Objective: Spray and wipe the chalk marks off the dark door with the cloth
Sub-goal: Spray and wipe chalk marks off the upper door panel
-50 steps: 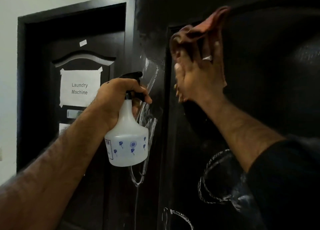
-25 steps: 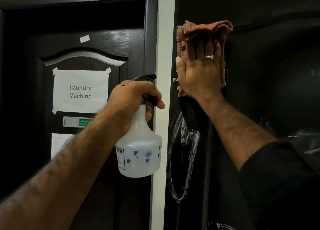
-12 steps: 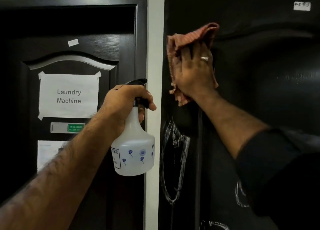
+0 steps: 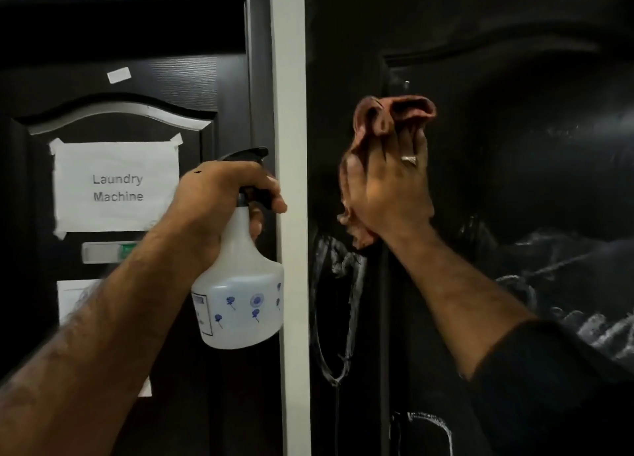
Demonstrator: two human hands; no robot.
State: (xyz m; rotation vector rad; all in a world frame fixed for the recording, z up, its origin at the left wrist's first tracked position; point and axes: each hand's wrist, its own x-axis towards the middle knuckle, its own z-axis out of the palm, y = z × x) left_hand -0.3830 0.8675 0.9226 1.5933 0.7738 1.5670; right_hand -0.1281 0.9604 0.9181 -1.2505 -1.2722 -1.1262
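right hand (image 4: 391,188) presses the crumpled reddish-brown cloth (image 4: 380,119) flat-fingered against the dark door (image 4: 514,147) (chalk marks (image 4: 338,304) below); left hand (image 4: 223,198) grasps the translucent white spray bottle (image 4: 240,304).

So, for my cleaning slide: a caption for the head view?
Right hand presses a red cloth to the chalk-marked dark door; left hand holds a spray bottle.
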